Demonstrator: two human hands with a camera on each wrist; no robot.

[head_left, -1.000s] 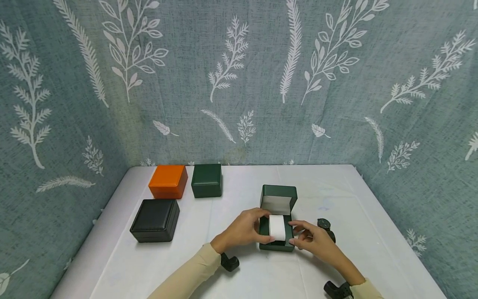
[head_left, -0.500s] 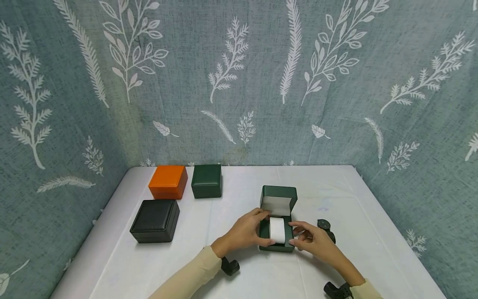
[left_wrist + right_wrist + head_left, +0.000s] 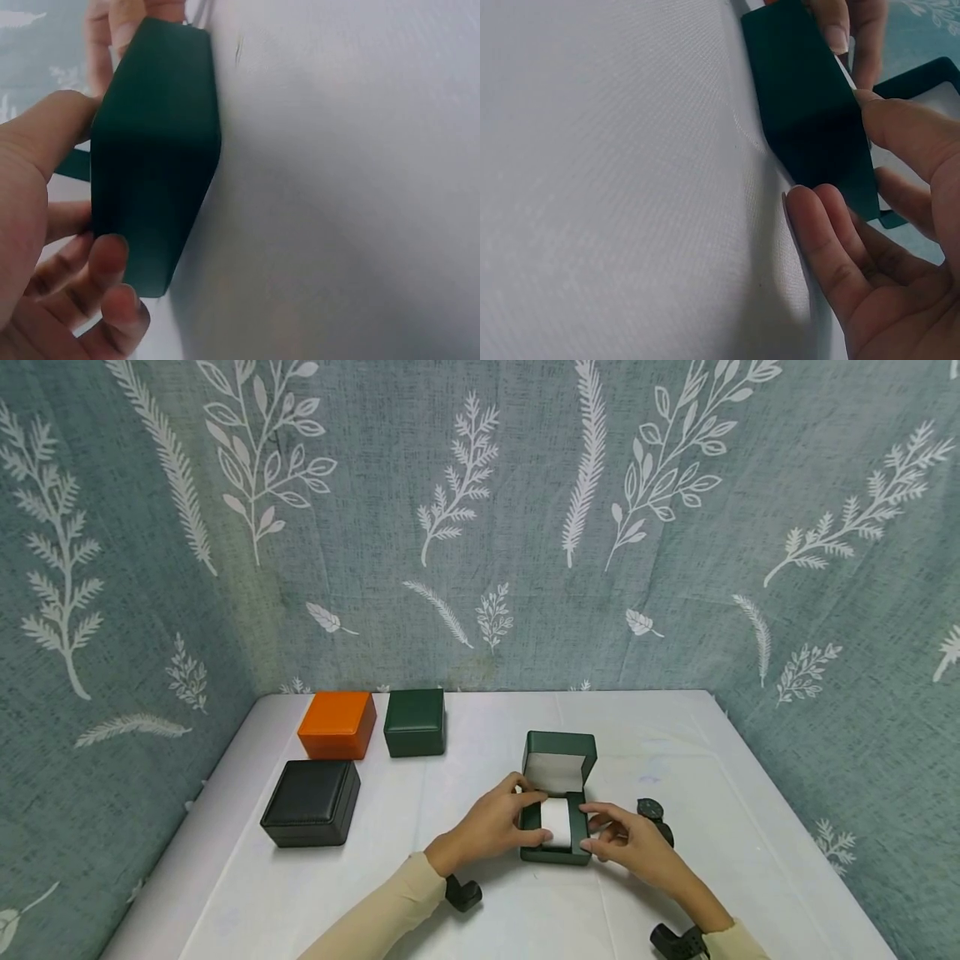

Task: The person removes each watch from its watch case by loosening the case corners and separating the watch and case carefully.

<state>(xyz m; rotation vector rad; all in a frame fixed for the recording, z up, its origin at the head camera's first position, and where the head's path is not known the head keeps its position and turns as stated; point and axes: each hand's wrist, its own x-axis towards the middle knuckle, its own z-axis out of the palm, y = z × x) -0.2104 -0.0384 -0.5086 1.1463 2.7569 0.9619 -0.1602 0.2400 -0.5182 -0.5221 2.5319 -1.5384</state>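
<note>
An open green watch box [image 3: 558, 856] stands on the white cloth, its lid [image 3: 561, 745] tipped back to show a pale lining. A white cushion [image 3: 556, 822] sits inside it. My left hand [image 3: 491, 822] reaches over the left rim, thumb and forefinger pinching the cushion at its near and far ends. My right hand [image 3: 630, 843] grips the box's right wall between thumb and fingers. In both wrist views the outside of the green box [image 3: 157, 165] hides the cushion; the other left fingers [image 3: 112, 259] lie curled against that outer wall.
A black wristwatch [image 3: 651, 811] lies just beyond my right hand. Closed boxes stand at the left: orange [image 3: 337, 724], green [image 3: 416, 722] and black [image 3: 311, 803]. A leaf-patterned curtain [image 3: 480, 527] rises behind the table.
The cushion's far edge sits slightly lower in the box. My left forefinger has bent and slid onto the cushion's far end. My right hand stays at the right wall.
</note>
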